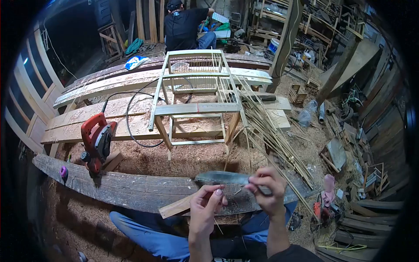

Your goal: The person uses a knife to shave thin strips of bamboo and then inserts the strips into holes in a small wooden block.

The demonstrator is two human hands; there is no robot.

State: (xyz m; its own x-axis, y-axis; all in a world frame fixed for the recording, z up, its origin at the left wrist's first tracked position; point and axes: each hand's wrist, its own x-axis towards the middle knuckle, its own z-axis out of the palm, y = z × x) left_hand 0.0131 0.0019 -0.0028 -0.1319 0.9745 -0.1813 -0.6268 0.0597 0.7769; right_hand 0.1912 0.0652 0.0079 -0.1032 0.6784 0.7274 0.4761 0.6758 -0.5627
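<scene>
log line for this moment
right hand: gripping long grey metal knife | left hand: pinching thin pale sliver | nearby: red power saw

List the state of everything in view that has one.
left hand: pinched shut on a thin sliver
right hand: closed on the knife
knife: held level, blade pointing left
red power tool: lying on a plank, untouched, cord attached
wooden frame: upright on the planks, slats in its upper part only
bamboo sticks: loose bundle, leaning on the frame
other person: seated, back turned
</scene>
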